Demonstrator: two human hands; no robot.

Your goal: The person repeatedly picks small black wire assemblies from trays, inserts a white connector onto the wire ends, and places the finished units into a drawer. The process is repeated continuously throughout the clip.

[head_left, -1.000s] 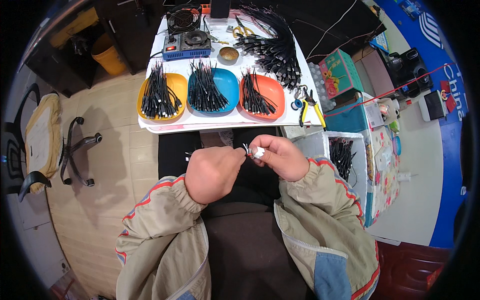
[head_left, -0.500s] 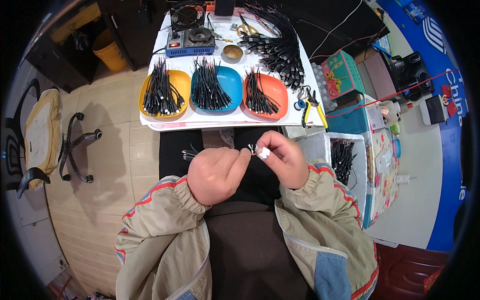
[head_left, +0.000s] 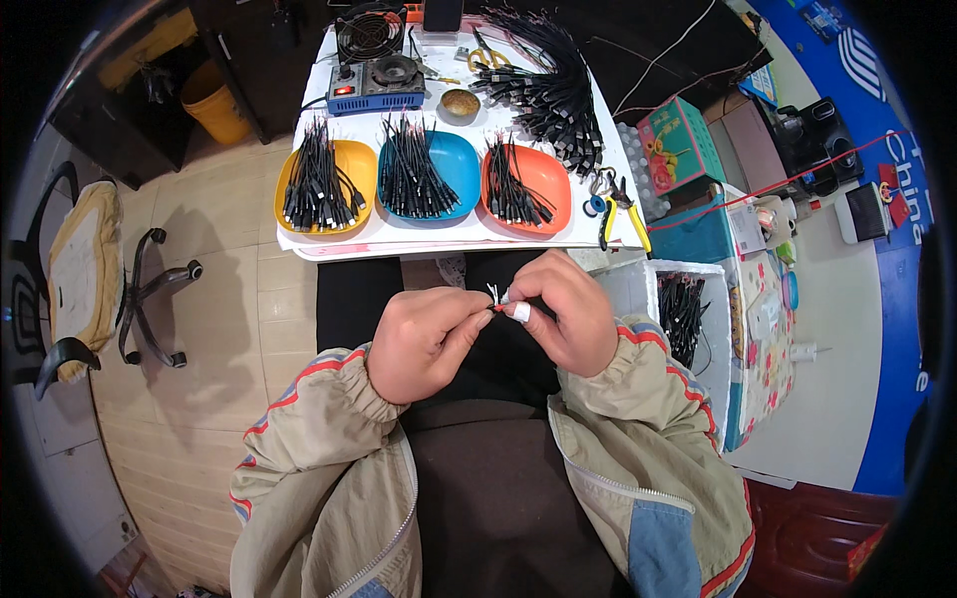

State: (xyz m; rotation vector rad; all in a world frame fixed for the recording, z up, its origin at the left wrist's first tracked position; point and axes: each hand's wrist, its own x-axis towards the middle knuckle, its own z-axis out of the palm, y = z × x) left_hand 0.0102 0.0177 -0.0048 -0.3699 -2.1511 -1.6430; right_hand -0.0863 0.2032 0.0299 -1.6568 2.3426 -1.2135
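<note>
My left hand is closed, thumb and forefinger pinching a thin black cable near its stripped end. White and red wire ends stick out between the two hands, just in front of my lap. My right hand is also closed, with its fingertips and thumb on those wires; white tape wraps the thumb tip. The rest of the cable is hidden behind my left hand. Beyond my hands, yellow, blue and orange trays hold black cables with plug ends.
On the white table stand a blue soldering pot, a fan, a small round tin and a large cable heap. Yellow-handled cutters lie at the right edge. A foam box of cables stands right of my knees.
My left hand has turned, so the silver plug ends once showing at its left are out of sight. My right fingers have moved closer over the wire ends.
</note>
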